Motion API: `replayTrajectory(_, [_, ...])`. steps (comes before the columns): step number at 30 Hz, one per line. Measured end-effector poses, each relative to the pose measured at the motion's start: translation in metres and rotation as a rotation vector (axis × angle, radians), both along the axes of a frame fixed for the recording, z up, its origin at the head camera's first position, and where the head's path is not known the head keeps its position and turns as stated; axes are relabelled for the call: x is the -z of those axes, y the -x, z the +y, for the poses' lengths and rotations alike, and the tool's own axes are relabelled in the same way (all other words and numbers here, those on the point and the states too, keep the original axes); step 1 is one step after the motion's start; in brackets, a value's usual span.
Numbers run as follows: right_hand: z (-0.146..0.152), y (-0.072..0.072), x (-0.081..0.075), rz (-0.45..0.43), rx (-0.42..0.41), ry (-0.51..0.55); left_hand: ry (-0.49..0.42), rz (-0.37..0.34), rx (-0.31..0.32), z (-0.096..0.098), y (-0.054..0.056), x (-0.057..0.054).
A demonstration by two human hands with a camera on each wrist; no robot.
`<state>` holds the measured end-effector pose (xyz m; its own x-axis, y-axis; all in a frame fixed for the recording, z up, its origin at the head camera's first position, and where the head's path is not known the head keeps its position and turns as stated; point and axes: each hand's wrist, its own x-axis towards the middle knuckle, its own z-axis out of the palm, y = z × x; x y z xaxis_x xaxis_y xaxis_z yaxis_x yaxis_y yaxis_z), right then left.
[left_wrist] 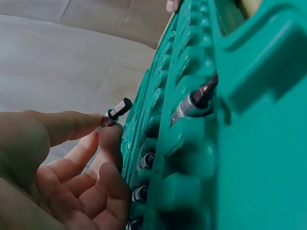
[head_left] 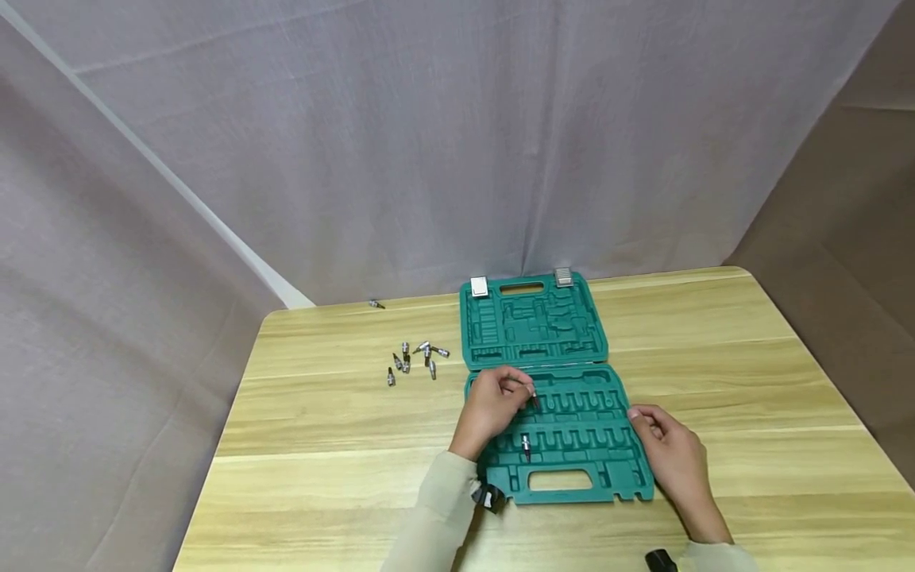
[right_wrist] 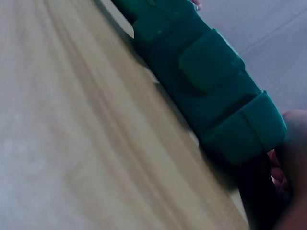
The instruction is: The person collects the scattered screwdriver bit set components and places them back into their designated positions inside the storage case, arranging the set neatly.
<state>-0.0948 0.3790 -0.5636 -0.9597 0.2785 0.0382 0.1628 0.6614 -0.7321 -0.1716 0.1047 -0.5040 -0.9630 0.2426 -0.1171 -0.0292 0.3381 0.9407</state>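
Note:
My left hand (head_left: 493, 403) pinches a bit socket (left_wrist: 112, 114) between thumb and forefinger, above the upper row of slots in the open green tool case (head_left: 565, 457). Its metal end points up and away from the fingertips in the left wrist view. Another bit socket (head_left: 526, 446) lies in a lower-row slot, its dark tip toward the case handle. More seated sockets (left_wrist: 140, 193) show beside the left fingers. My right hand (head_left: 675, 457) holds the case's right edge, with the thumb at the rim; its fingers are partly hidden behind the case in the right wrist view.
Several loose bit sockets (head_left: 426, 348) lie on the wooden table (head_left: 322, 445) left of the case. One more bit socket (head_left: 376, 304) lies near the back edge. The case lid (head_left: 532, 318) lies folded back, with two metal latches (head_left: 479, 287) at its far end.

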Motion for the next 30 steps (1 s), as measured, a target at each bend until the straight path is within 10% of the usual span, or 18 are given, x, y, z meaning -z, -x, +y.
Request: replayTrajectory(30, [0.001,0.001,0.002,-0.015,0.006,0.000,0.311,0.020,0.027,0.020,0.006,-0.002])
